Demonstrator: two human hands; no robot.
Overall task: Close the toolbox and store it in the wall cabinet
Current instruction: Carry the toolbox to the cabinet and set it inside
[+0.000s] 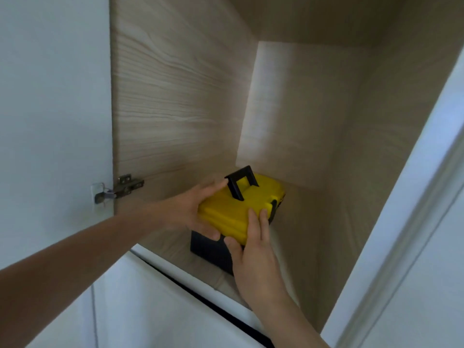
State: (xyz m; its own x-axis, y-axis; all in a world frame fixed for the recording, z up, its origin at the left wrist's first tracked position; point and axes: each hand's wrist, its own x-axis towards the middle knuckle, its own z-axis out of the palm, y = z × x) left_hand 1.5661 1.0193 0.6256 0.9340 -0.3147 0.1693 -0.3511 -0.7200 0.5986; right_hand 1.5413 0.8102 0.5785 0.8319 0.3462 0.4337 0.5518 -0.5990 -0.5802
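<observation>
Both arms reach up into the pale wood-grain wall cabinet [180, 96]. The left hand [190, 209] and right hand [253, 247] clasp the closed yellow-lidded, black-bodied plastic toolbox [233, 212], fingers spread over its lid; it seems to rest on the shelf.

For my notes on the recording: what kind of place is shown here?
Probably a home storage spot: an open wall cabinet with wood-grain panels, a metal door hinge, and a yellow-lidded toolbox held inside by both hands.

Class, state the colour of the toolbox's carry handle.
Black; the handle stands upright on the yellow lid, clearest in the head view.
</observation>
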